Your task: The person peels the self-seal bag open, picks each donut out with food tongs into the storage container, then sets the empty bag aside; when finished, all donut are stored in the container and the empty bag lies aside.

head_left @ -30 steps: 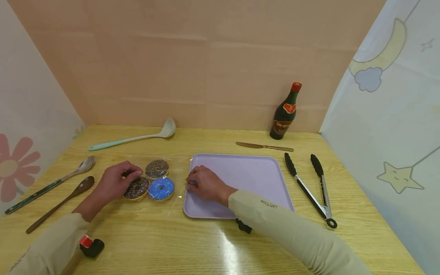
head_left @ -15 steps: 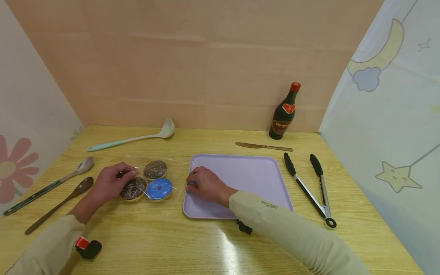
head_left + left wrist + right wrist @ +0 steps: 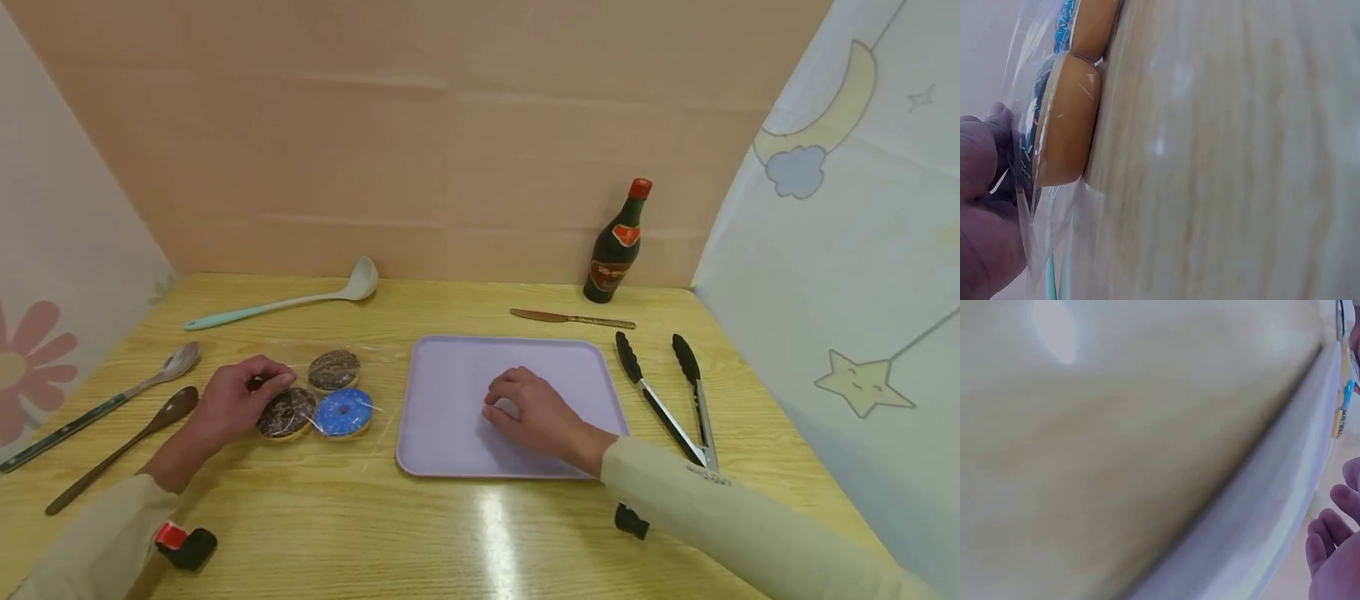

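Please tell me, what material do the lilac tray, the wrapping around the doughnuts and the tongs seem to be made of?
The tray looks like matte plastic: even lilac colour, soft rounded rim. The wrapping appears to be thin clear film: it glints, creases, and the doughnuts show through. The tongs seem to be shiny metal with black tips, perhaps silicone or plastic.

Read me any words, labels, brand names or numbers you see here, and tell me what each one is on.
Nothing here can be read.
Dark bottle: red labels on neck and body, print too small and blurred.
Right sleeve: a small mark near the cuff, illegible.
Doughnut bag: clear, no print seen.
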The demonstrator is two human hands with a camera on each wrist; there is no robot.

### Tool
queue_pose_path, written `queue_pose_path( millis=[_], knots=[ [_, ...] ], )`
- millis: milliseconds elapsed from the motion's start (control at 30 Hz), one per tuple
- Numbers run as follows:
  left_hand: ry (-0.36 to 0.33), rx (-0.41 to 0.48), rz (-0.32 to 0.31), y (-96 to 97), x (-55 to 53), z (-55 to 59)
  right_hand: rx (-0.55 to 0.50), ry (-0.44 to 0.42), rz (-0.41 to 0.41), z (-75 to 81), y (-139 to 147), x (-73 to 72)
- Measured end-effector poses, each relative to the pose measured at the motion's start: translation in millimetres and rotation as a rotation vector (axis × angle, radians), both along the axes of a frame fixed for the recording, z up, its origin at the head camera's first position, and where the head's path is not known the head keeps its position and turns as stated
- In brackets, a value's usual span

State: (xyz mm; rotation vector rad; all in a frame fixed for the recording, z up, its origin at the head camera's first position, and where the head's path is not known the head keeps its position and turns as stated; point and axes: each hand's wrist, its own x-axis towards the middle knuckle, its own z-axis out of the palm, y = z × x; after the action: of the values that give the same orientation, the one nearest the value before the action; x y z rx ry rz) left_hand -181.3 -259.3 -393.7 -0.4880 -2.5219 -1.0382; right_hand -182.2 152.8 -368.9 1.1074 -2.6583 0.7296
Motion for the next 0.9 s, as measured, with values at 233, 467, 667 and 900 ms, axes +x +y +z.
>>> queue_pose_path(
  millis=[233,467,667,900],
  knots=[
    [0.038,0.008,-0.033,0.1,1.6,3.1,-0.06,0.153,-0.078,-10.4,71.4,32.1],
    [0.043,0.019,-0.042,0.7,2.4,3.4,-0.06,0.191,-0.376,-8.1,142.3,47.8],
    [0.012,0.039,-0.043,1.2,3.2,4.3,0.021,0.04,-0.662,-6.0,184.7,55.9],
    [-0.005,0.056,-0.046,1.9,2.5,3.8,0.138,-0.213,-0.757,-7.8,201.2,50.1]
  ],
)
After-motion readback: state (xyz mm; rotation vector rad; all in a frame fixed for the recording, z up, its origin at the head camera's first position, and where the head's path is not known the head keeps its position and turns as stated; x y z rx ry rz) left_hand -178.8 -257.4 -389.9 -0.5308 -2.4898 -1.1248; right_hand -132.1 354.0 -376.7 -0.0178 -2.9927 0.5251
